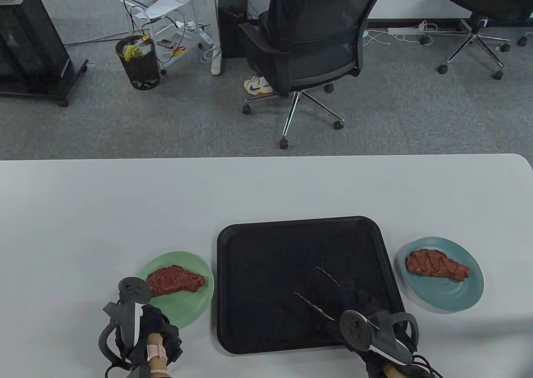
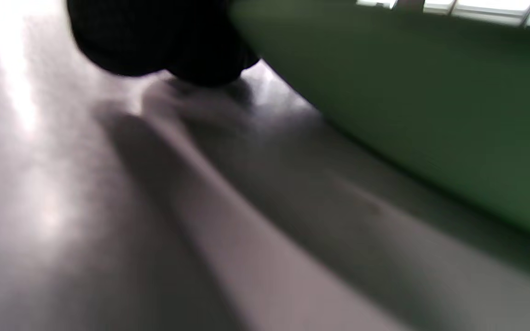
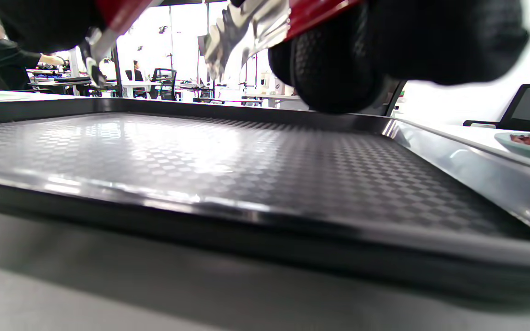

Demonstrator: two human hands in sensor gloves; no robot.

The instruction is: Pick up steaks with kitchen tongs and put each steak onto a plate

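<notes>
One brown-red steak point(image 1: 175, 280) lies on the green plate point(image 1: 195, 307) left of the black tray point(image 1: 266, 244). A second steak point(image 1: 437, 264) lies on the blue plate point(image 1: 454, 297) to the tray's right. My right hand point(image 1: 359, 299) grips the kitchen tongs point(image 1: 318, 290) over the tray's near right part; their metal arms stand apart with nothing between them. The right wrist view shows the tongs point(image 3: 246, 25), red-handled, under my gloved fingers point(image 3: 338, 64). My left hand point(image 1: 156, 319) rests at the green plate's near-left rim, its fingers point(image 2: 164, 46) on the table beside the plate point(image 2: 430, 101), holding nothing.
The tray floor point(image 3: 200, 161) holds no steak. The white table point(image 1: 125, 211) stretches far and left of the plates. An office chair point(image 1: 308, 57) and a waste bin point(image 1: 138, 63) stand on the carpet beyond the far edge.
</notes>
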